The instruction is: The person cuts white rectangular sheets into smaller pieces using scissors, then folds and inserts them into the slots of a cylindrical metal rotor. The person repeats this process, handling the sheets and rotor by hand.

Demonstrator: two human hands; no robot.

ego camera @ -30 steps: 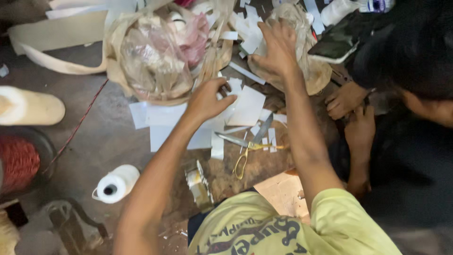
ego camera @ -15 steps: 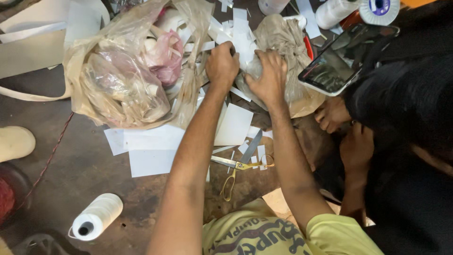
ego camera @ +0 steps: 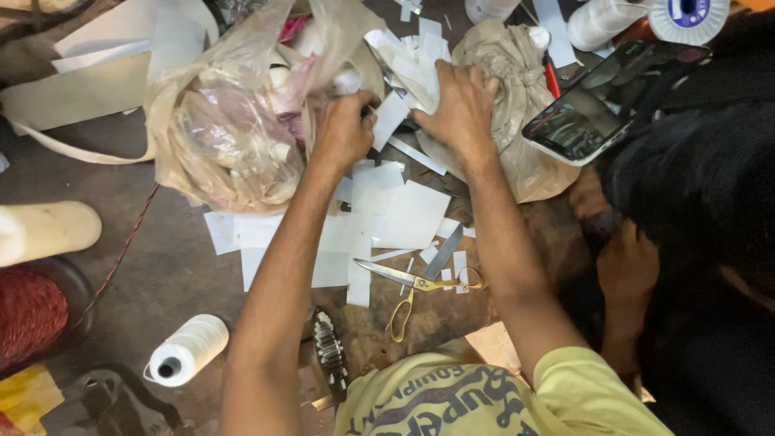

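Note:
My left hand point(ego camera: 343, 133) is closed in a fist around a small white object point(ego camera: 348, 81), right beside the crumpled clear plastic bag point(ego camera: 226, 137). My right hand point(ego camera: 462, 105) is curled over a bunch of white paper scraps point(ego camera: 412, 60) that lie against a beige cloth bag point(ego camera: 517, 73). Below both hands, flat white paper sheets point(ego camera: 387, 218) are spread on the dark floor. Scissors with yellow handles point(ego camera: 412, 282) rest between my forearms.
Another person with dark hair point(ego camera: 702, 186) sits at the right beside a phone point(ego camera: 581, 121). A white thread spool point(ego camera: 190, 349), a red spool point(ego camera: 28, 315) and a cream cone point(ego camera: 44, 230) lie at the left. Thread cones point(ego camera: 601, 20) stand at the top right.
My left hand has moved left from the scrap pile toward the plastic bag and closed on a small white object. My right hand stays on the scraps by the beige bag.

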